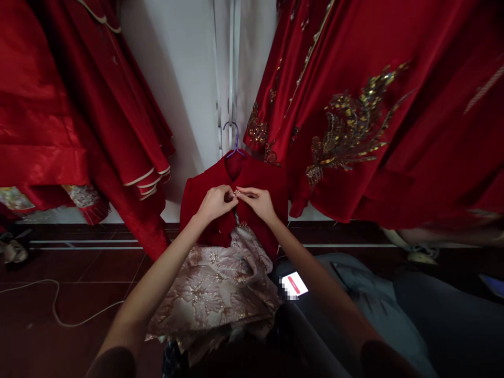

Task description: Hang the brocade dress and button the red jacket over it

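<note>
A red jacket (260,176) hangs on a purple hanger (236,142) in front of me. My left hand (217,202) is closed in a pinch at the jacket's front edge, just below the collar. Facing it, my right hand (258,201) pinches the other front edge, with the fingertips of both hands meeting. Small bright spots show at the fingertips; whether they are a fastener or nails I cannot tell. Below my hands the jacket front parts over a pale pink and gold brocade garment (212,289), which spreads down towards me.
Red garments (129,136) hang at the left, and a red garment with gold sequin embroidery (350,126) hangs at the right. A white cable (57,304) runs over the dark tiled floor (102,262). A lit phone (294,285) lies at a person's grey-blue clothed leg (374,294).
</note>
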{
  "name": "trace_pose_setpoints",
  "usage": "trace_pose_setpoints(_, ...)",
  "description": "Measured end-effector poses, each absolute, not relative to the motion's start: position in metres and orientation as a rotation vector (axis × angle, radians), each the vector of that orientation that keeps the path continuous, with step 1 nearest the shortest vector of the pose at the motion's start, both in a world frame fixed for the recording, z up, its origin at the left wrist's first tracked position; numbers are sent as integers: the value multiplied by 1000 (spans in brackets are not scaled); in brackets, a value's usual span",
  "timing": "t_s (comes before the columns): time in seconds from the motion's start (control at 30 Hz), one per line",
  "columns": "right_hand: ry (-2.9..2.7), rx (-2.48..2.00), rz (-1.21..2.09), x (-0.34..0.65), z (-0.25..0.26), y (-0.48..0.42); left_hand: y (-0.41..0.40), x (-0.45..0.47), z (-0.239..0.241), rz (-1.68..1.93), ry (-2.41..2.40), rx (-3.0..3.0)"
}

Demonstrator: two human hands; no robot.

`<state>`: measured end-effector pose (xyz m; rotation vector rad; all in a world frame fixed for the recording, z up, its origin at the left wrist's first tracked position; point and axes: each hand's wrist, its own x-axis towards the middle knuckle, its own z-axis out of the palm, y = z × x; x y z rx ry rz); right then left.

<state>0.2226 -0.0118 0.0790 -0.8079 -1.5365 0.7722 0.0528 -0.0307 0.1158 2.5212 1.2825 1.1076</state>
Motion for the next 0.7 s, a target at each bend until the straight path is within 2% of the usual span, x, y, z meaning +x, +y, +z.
trace_pose_setpoints(0.7, -1546, -810, 985, 226, 82, -1, -22, 49, 111, 1119, 1127, 2578)
